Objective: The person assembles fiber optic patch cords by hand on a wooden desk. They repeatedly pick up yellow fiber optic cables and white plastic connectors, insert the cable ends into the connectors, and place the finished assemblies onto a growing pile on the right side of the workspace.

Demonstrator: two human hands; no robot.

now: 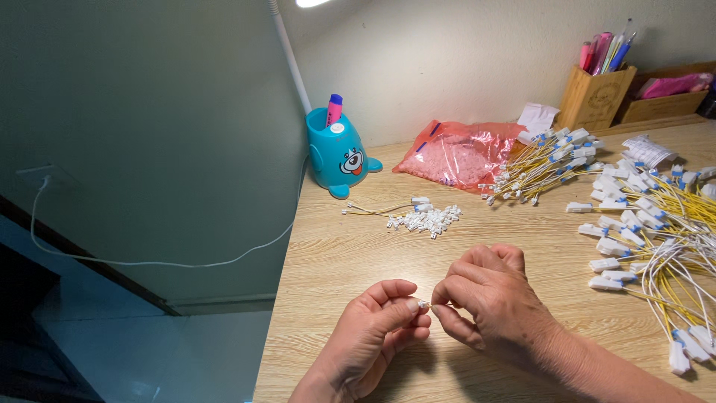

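Left hand (373, 328) pinches a small white connector (423, 304); right hand (488, 298) pinches a thin wire against it, well in front of the blue pen holder (337, 153). Fitting appears underway; seating likely needs fine alignment.

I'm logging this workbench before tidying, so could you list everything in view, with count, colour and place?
Small connector: one, white, pinched between both hands' fingertips.
Loose connectors: a small pile, white, middle of the desk.
Short wires: a few, yellow, left of that pile.
Wire bundle: many, yellow with white and blue ends, behind centre-right.
Wire heap: many, yellow and white, right side of the desk.
Plastic bag: one, red-pink, at the back by the wall.
Animal-shaped pen holder: one, blue, back left, holding a pink and purple marker.
Wooden pen box: one, tan, back right, with pens.
Lamp arm: one, white, above the blue holder.
Desk: one, light wood.
Left hand: near edge, pinching the connector.
Right hand: beside it, fingertips meeting the left's.
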